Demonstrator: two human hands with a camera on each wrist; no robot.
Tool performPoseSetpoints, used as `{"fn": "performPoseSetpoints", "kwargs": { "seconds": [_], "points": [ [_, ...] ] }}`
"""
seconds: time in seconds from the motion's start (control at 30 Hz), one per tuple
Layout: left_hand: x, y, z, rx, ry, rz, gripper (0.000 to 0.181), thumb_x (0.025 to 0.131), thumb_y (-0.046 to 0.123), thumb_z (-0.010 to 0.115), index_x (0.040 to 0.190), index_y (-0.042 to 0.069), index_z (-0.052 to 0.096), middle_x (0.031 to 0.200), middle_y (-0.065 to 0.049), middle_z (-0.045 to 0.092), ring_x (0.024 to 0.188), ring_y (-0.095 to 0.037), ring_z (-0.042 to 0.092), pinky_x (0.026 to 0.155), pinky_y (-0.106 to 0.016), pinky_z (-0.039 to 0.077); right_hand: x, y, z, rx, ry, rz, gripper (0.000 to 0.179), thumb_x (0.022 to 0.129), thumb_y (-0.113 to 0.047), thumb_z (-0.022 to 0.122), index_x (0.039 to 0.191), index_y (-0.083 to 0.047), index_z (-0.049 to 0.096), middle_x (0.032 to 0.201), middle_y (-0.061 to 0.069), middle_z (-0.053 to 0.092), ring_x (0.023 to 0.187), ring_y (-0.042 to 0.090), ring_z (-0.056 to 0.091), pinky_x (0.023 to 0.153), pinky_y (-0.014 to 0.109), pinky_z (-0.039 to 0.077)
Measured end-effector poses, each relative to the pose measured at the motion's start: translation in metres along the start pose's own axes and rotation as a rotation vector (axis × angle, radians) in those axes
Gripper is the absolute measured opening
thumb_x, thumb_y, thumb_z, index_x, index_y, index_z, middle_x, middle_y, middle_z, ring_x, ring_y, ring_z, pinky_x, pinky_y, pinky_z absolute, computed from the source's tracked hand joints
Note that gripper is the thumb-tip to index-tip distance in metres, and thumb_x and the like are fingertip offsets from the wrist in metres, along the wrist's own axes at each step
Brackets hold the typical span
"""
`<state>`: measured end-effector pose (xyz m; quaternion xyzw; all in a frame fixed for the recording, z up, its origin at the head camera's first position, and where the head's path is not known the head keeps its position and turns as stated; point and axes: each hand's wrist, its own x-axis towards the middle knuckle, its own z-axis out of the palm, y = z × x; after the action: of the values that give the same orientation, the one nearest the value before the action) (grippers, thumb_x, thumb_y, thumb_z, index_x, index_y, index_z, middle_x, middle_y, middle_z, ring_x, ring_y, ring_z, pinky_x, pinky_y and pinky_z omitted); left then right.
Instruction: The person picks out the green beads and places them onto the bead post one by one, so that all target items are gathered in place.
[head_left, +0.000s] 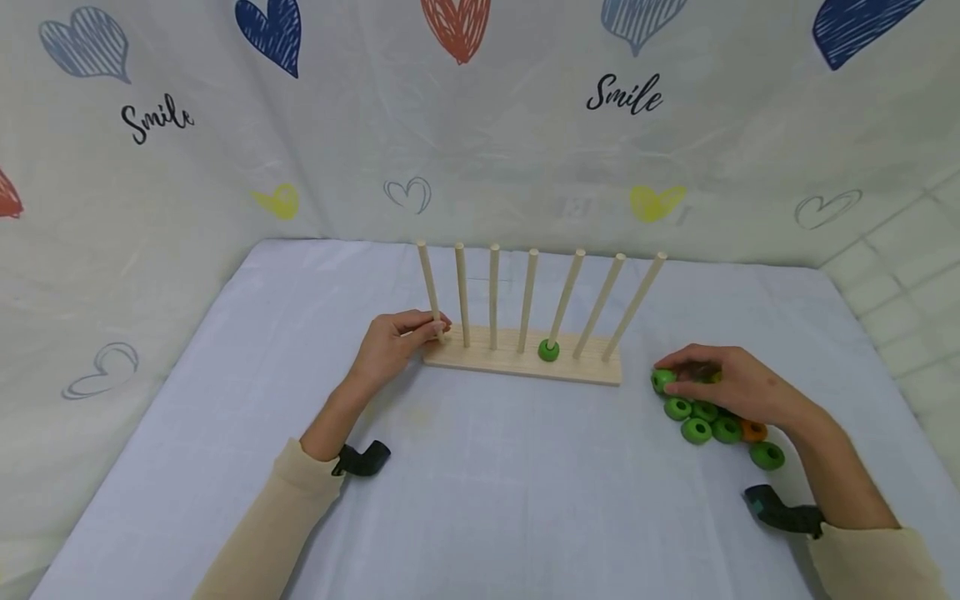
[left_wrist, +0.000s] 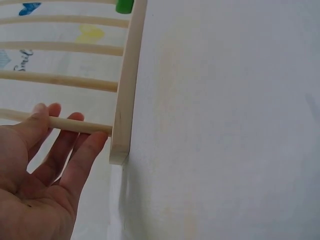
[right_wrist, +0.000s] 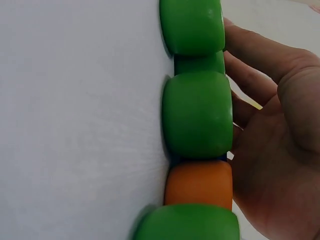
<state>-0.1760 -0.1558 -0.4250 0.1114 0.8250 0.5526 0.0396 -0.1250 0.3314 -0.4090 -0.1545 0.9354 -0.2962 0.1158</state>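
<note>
My left hand [head_left: 388, 346] grips the leftmost peg [head_left: 428, 279] of a wooden peg stand low down, beside its base [head_left: 517, 364]. In the left wrist view, thumb and fingers of the left hand [left_wrist: 55, 165] lie around that peg [left_wrist: 80, 126]. One green bead [head_left: 549, 350] sits at the bottom of the fifth peg from the left. To the right of the stand, my right hand [head_left: 731, 383] pinches a green bead [head_left: 663, 381] between thumb and fingertips. Several green beads [head_left: 697, 431] and an orange bead [head_left: 753, 430] lie below that hand, which partly covers the pile.
A white cloth [head_left: 480, 500] covers the table. Behind it hangs a light curtain [head_left: 510, 142] printed with hearts and "Smile". Each wrist carries a black camera mount [head_left: 363, 459]. A bit of yellow shows under the right hand.
</note>
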Motion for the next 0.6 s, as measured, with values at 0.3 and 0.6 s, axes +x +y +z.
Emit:
{"fn": "performPoseSetpoints", "kwargs": {
  "seconds": [0.3,0.6],
  "points": [
    [0.0000,0.0010,0.0001,-0.011,0.010,-0.015,0.023,0.100,0.026,0.072,0.116,0.011,0.081,0.117,-0.008,0.080,0.112,-0.023,0.074,0.087,-0.022,0.062,0.0016,-0.0012,-0.0021,-0.011,-0.001,0.008,0.028,0.094,-0.033,0.080,0.118,-0.021,0.076,0.102,-0.003,0.072,0.090,0.000,0.060,0.078,0.019,0.052],
    [0.0001,0.0007,0.0009,-0.022,0.006,-0.012,0.024,0.100,0.025,0.072,0.117,0.010,0.081,0.117,-0.009,0.080,0.113,-0.024,0.074,0.090,-0.029,0.064,-0.0005,-0.0051,-0.0087,0.028,0.025,0.044,0.034,0.095,-0.033,0.079,0.125,-0.018,0.071,0.126,0.007,0.072,0.100,-0.010,0.060,0.083,0.017,0.055]
  ]
}}
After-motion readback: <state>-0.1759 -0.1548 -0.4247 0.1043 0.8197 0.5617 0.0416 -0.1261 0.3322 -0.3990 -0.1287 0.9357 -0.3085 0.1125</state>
